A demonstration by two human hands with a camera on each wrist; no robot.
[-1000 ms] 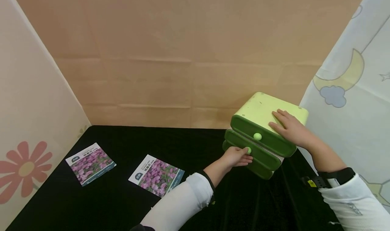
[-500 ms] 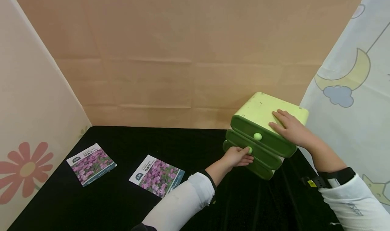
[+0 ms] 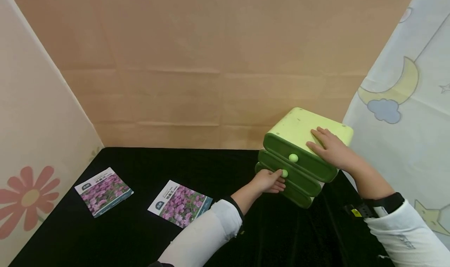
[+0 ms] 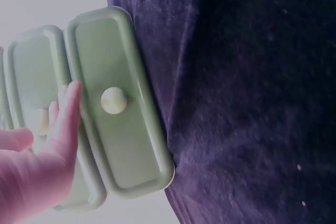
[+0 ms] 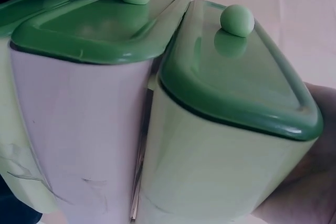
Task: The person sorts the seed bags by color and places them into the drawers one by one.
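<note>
Sitting at the back right of the black table (image 3: 140,228): one green drawer box (image 3: 299,128), three drawer fronts facing the person, long sides running left to right. Resting flat on its top, fingers straight: right hand (image 3: 330,149). Pinching the middle knob (image 3: 284,173): left hand (image 3: 268,181). Lying flat at left: two seed packets (image 3: 180,203).

Greens on black, with pink flower prints

The drawer box (image 3: 299,128) has a pale lime top, dark green drawer fronts (image 3: 302,163) and light green knobs (image 3: 293,158). The tabletop (image 3: 140,235) is black. Two seed packets (image 3: 180,203) show pink-purple blossoms with white and blue edges. Sleeves (image 3: 204,239) are white.
</note>
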